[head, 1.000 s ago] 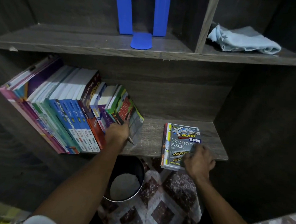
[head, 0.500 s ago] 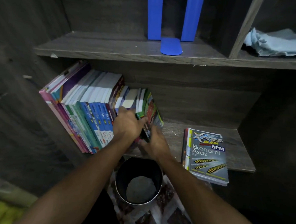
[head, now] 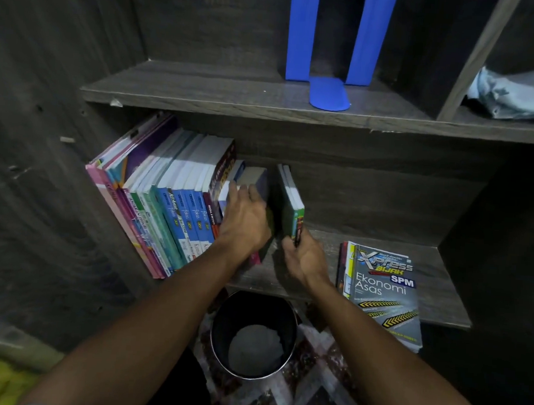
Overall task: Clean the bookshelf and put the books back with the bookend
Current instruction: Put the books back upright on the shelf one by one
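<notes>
**A:** Head view: what's the left grip (head: pixel 246 223) doing?
**B:** Its fingers lie fairly straight against the end of the leaning row of books (head: pixel 173 203), pressing it and holding nothing.
**A:** And the right grip (head: pixel 306 260)?
**B:** It pinches the bottom corner of the upright green-spined books (head: pixel 292 203), with a gap between them and the row.
**A:** Around them?
**B:** The Ekonomi Asas book (head: pixel 385 289) lies flat just right of the right grip, overhanging the lower shelf (head: pixel 426 260). The blue bookend (head: pixel 370 37) stands on the upper shelf (head: pixel 203 90) above both grips, with a pale blue cloth (head: pixel 512 94) farther right. A black bin (head: pixel 218 333) sits below.
</notes>
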